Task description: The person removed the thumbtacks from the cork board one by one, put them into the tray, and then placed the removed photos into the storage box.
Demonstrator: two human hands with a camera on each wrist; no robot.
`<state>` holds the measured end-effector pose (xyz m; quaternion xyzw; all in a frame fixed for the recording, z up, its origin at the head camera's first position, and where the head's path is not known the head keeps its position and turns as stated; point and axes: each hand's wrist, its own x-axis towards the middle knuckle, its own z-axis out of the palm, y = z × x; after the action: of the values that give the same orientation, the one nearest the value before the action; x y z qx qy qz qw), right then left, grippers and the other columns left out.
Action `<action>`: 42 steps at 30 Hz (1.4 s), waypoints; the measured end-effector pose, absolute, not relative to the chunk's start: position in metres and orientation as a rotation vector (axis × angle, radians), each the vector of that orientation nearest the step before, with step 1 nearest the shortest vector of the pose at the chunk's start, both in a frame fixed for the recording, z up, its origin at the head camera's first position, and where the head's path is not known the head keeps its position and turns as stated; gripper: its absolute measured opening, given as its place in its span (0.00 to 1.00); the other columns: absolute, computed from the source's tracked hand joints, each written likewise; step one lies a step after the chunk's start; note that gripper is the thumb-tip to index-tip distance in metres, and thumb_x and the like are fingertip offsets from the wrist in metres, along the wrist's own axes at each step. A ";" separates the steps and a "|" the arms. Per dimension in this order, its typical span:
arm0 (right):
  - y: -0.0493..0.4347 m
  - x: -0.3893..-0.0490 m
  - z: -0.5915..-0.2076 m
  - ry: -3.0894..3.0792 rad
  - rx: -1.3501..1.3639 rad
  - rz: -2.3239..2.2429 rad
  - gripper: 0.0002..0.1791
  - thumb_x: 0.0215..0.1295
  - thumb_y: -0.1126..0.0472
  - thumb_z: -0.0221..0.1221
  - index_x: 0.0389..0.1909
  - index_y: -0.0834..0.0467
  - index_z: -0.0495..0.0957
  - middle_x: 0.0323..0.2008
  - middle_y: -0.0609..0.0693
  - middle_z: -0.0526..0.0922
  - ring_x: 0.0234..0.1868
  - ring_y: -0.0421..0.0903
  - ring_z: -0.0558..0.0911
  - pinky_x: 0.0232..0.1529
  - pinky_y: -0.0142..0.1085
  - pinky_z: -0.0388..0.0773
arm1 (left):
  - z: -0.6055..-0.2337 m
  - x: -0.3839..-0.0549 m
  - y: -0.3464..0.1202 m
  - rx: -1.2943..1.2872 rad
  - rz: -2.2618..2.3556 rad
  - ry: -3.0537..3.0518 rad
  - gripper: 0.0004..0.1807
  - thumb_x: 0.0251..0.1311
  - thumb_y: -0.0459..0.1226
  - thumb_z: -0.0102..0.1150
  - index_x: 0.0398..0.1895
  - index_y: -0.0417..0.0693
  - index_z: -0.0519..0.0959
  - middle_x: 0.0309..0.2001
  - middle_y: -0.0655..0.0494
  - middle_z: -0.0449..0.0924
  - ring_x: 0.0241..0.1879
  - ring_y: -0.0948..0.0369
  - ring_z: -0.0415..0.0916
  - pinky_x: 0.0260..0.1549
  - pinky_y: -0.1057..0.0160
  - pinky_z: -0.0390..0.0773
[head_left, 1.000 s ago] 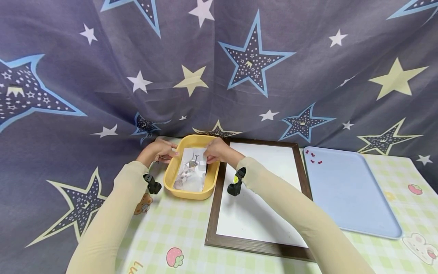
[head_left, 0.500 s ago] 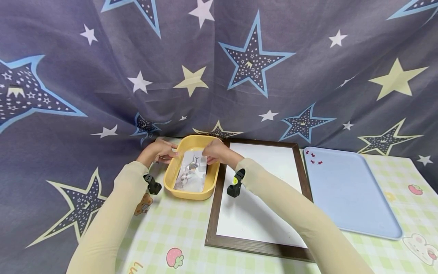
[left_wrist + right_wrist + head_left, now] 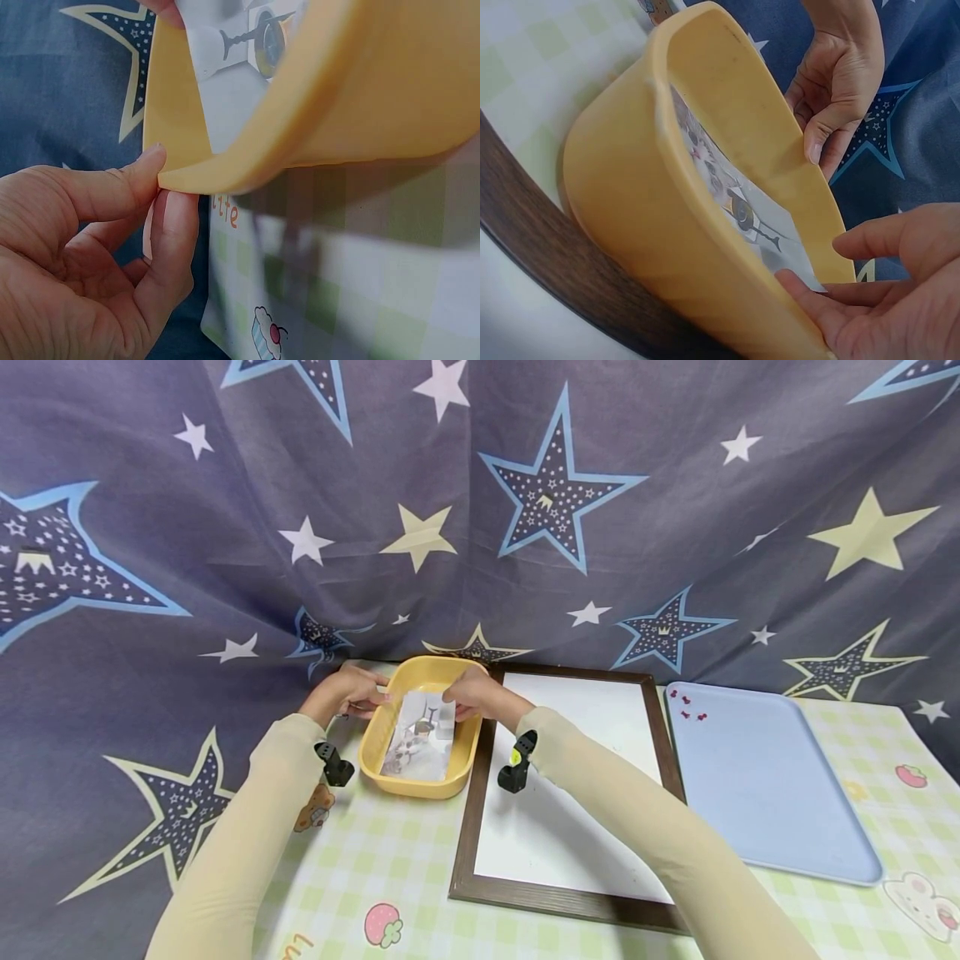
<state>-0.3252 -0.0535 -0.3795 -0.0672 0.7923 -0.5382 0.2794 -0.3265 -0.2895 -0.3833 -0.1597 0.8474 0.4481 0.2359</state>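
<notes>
A yellow plastic basin [image 3: 417,787] stands at the table's far left. Inside it lies a printed photo sheet [image 3: 420,747] showing a cat and some round and dark shapes. My left hand [image 3: 351,692] pinches the basin's left rim between thumb and fingers, as the left wrist view shows closely. My right hand [image 3: 480,692] reaches over the right rim, its fingertips at the far right edge of the photo sheet [image 3: 761,225]. In the right wrist view the thumb [image 3: 859,240] stands apart from the fingers, off the sheet.
A white board [image 3: 577,777] in a dark brown frame lies right of the basin, under my right forearm. Farther right is a light blue tray [image 3: 765,777] with several red push pins [image 3: 686,714] in its far left corner. A starry curtain [image 3: 480,527] hangs behind the table.
The photo sheet's far edge has shifted slightly nearer and lower in the basin. My right hand has moved a very little; my left hand stays on the rim.
</notes>
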 end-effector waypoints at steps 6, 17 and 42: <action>-0.053 -0.324 -0.378 2.112 -0.184 -1.435 0.06 0.69 0.69 0.57 0.34 0.63 0.69 0.37 0.56 0.70 0.35 0.53 0.77 0.61 0.51 0.81 | -0.384 -0.327 -0.290 -0.438 1.219 2.333 0.31 0.70 0.31 0.59 0.76 0.41 0.65 0.21 0.67 0.80 0.22 0.70 0.77 0.33 0.69 0.84; -0.055 -0.323 -0.380 2.190 -0.183 -1.382 0.14 0.66 0.68 0.59 0.26 0.58 0.64 0.27 0.48 0.63 0.30 0.49 0.74 0.55 0.47 0.83 | -0.384 -0.326 -0.288 -0.477 1.211 2.350 0.32 0.69 0.31 0.60 0.76 0.41 0.66 0.23 0.66 0.79 0.22 0.70 0.76 0.30 0.70 0.84; -0.056 -0.320 -0.376 2.263 -0.197 -1.287 0.17 0.67 0.66 0.61 0.25 0.57 0.62 0.36 0.51 0.67 0.42 0.55 0.79 0.59 0.49 0.82 | -0.385 -0.328 -0.288 -0.481 1.202 2.352 0.31 0.70 0.31 0.60 0.75 0.41 0.66 0.24 0.65 0.79 0.23 0.70 0.77 0.28 0.70 0.83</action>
<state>-0.3202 -0.0562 -0.3757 -0.0727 0.8365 -0.4757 0.2622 -0.3277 -0.2883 -0.3847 -0.1746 0.8534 0.4360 0.2262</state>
